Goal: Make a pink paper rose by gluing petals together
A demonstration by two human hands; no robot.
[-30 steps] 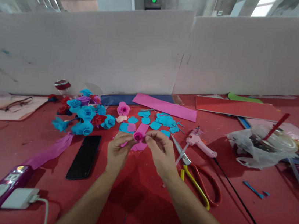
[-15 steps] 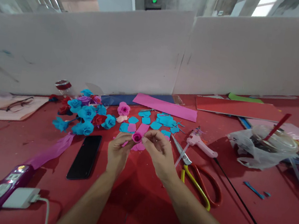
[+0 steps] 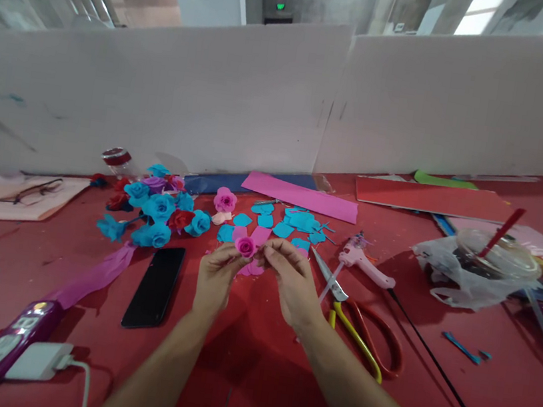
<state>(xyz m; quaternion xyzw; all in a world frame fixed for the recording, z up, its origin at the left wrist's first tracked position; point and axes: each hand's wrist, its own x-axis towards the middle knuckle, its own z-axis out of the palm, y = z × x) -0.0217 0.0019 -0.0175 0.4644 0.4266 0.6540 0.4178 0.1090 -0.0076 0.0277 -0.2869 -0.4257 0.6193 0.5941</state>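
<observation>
Between my hands is a small pink paper rose (image 3: 245,247) with a tightly rolled centre, its open face turned up toward me. My left hand (image 3: 218,269) pinches it from the left and below. The fingers of my right hand (image 3: 290,279) are pressed together at the flower's right edge, on what looks like a petal. Loose pink petals (image 3: 253,268) lie under and behind my hands. Cut blue petals (image 3: 302,218) are scattered just beyond. A finished pink flower (image 3: 225,200) stands farther back on the left.
Several blue and red paper flowers (image 3: 158,206) and a black phone (image 3: 153,286) lie to the left. On the right are scissors (image 3: 358,327), a pink glue gun (image 3: 367,263) with its cord, and a bagged drink cup (image 3: 486,254). A white partition (image 3: 165,94) borders the red table.
The rose has tilted and shifted slightly left, showing a wider outer petal. My right fingers have closed and drawn a little away from its centre toward the right edge.
</observation>
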